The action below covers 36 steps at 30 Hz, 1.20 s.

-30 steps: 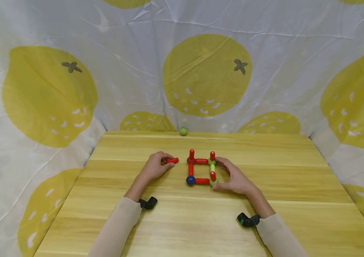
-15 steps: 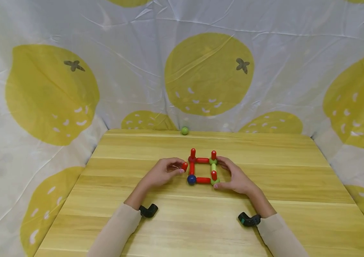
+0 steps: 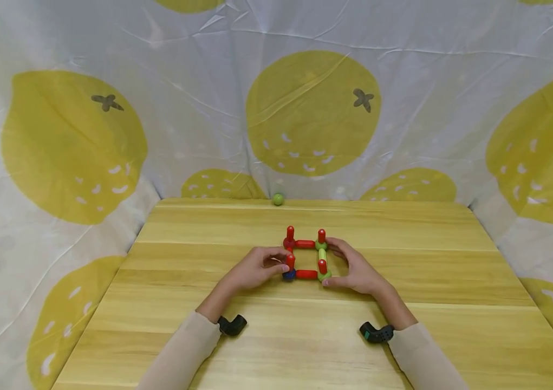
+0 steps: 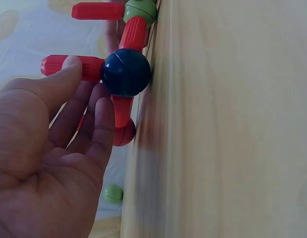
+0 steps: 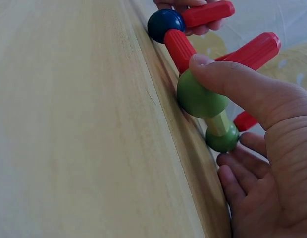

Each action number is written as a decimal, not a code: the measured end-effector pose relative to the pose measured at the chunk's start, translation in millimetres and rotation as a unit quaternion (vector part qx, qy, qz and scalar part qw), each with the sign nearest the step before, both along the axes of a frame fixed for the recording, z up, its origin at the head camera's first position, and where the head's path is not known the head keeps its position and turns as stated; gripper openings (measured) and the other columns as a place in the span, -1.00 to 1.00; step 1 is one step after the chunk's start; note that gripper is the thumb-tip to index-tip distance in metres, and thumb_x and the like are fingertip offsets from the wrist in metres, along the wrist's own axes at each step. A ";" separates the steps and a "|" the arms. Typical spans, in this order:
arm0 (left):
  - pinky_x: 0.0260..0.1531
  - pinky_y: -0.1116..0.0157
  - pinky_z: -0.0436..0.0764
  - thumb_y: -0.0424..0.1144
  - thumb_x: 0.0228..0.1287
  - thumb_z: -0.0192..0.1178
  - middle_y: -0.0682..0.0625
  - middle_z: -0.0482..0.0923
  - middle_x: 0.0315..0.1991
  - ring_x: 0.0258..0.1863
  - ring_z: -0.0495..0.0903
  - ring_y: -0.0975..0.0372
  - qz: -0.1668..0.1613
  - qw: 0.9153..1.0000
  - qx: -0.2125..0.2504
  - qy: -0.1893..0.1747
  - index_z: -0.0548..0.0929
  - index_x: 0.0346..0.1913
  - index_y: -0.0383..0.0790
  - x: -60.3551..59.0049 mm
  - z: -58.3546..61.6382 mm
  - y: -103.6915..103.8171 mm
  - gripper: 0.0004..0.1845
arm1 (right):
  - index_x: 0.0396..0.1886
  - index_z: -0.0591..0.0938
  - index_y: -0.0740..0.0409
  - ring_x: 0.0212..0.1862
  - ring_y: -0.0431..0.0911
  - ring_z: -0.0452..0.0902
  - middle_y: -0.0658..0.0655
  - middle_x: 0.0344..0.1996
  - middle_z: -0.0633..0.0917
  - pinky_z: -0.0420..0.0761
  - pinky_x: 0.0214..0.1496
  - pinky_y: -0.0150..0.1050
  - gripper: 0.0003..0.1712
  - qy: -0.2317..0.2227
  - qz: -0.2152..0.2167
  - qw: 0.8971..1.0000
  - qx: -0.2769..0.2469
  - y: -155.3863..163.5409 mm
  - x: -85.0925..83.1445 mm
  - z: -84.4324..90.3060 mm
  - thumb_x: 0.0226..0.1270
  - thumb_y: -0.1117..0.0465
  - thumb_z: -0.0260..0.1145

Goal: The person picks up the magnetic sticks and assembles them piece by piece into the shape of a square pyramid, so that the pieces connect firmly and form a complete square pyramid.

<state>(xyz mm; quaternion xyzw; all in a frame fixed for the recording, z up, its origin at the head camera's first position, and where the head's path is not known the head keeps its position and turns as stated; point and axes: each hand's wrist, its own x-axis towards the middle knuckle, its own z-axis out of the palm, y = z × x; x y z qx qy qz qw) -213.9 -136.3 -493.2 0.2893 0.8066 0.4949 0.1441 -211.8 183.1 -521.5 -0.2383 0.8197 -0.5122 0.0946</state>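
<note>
While the pale wooden table (image 3: 276,336) carries it near the middle, the square frame of red plastic rods and ball joints (image 3: 306,259) looks mostly built: four sides lie flat and an upright rod stands at each of the three other corners. By this judgement, only the post at the dark blue ball (image 4: 126,72) is left. The left hand (image 3: 255,269) pinches a short red rod (image 4: 69,67) right at that ball. The right hand (image 3: 357,268) curls around the frame's right side, thumb on a green ball (image 5: 200,96). Only the head view shows the small green ball (image 3: 278,200) lying apart at the table's far edge; the wrist views show the finger contacts.
</note>
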 end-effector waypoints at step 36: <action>0.57 0.18 0.20 0.02 0.11 0.57 0.20 0.27 0.56 0.58 0.22 0.25 0.017 1.000 -0.008 0.023 0.26 0.59 0.17 -23.5 1.4 -6.0 0.00 | 0.64 0.20 -0.21 0.54 0.18 0.28 0.08 0.57 0.32 0.35 0.52 0.21 0.08 0.013 0.019 0.999 -0.028 -5.2 -6.0 15.4 0.22 0.13 0.59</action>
